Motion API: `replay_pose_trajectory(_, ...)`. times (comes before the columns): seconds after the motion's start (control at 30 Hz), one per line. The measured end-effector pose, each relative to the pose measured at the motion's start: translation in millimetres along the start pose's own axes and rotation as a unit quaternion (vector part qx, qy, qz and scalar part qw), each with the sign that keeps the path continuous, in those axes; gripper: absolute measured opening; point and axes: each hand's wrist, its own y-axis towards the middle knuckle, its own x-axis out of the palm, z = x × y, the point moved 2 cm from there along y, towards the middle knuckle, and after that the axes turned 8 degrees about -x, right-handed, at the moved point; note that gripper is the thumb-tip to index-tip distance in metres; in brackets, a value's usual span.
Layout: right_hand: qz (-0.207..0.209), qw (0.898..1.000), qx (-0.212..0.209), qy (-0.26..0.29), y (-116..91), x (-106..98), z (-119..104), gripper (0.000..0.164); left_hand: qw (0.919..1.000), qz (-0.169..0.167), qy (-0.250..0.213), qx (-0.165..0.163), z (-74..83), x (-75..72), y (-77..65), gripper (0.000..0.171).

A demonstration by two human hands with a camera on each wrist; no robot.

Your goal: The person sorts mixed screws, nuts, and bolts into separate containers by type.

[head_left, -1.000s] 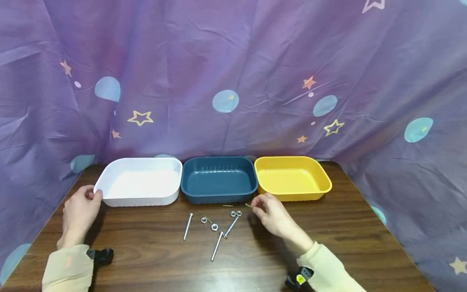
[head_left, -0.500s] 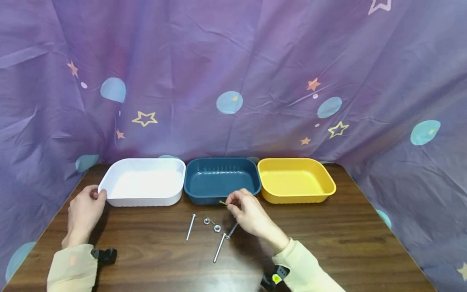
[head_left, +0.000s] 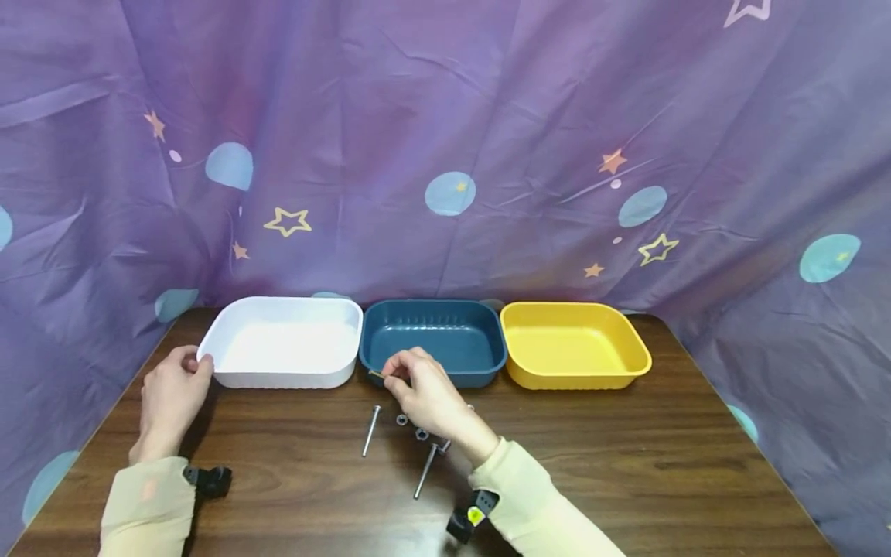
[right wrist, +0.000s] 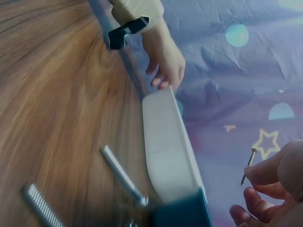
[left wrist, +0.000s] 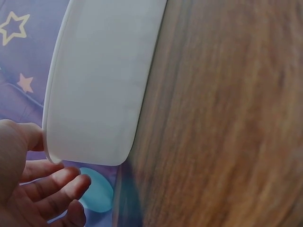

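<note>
My right hand [head_left: 428, 396] pinches a small brass-coloured screw [right wrist: 249, 166] between thumb and finger. In the head view it hovers over the front left corner of the dark blue tray [head_left: 480, 381], and the screw's end points left. My left hand [head_left: 172, 396] grips the rim of the white tray [head_left: 278, 381] at its near left corner, thumb on one side and a finger on the other. Under and beside the right forearm lie silver bolts, one at the left [head_left: 371, 431] and another nearer the front [head_left: 425, 470], with hex nuts [head_left: 401, 419] between them. The forearm partly hides these pieces.
A yellow tray [head_left: 571, 381] stands to the right of the blue one, all three trays in a row at the back of the wooden table [head_left: 668, 464]. Behind them hangs a purple cloth [head_left: 376, 155] with stars. Each wrist wears a black camera [head_left: 209, 481].
My right hand has moved left with the screw, from in front of the yellow tray to the blue tray's left corner. My left hand stays on the white tray; the head view shifts slightly.
</note>
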Motion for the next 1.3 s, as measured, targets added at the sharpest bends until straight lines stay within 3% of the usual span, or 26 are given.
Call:
replay_pose_trajectory(0.13,-0.007,1.0,0.001,0.005,16,14,-8,0.005,1.0,0.0,-0.006,-0.003,-1.6,-1.7,0.7,0.038)
replay_pose_trajectory(0.3,-0.022,1.0,0.001,0.0,34,29,-18,0.003,0.999,-0.025,-0.018,-0.033,-6.2,-0.3,1.1,0.042)
replay_pose_trajectory(0.6,-0.035,0.998,-0.024,-0.047,68,48,-32,0.006,0.9962,-0.041,-0.042,-0.064,-8.2,0.4,5.3,0.045)
replay_pose_trajectory(1.03,-0.038,0.993,-0.048,-0.099,109,76,-27,0.009,0.994,-0.066,-0.053,-0.069,-6.2,1.2,11.3,0.044)
replay_pose_trajectory(1.3,-0.063,0.988,-0.029,-0.138,124,99,-16,0.009,0.9935,-0.065,-0.057,-0.073,-8.5,1.4,9.2,0.043)
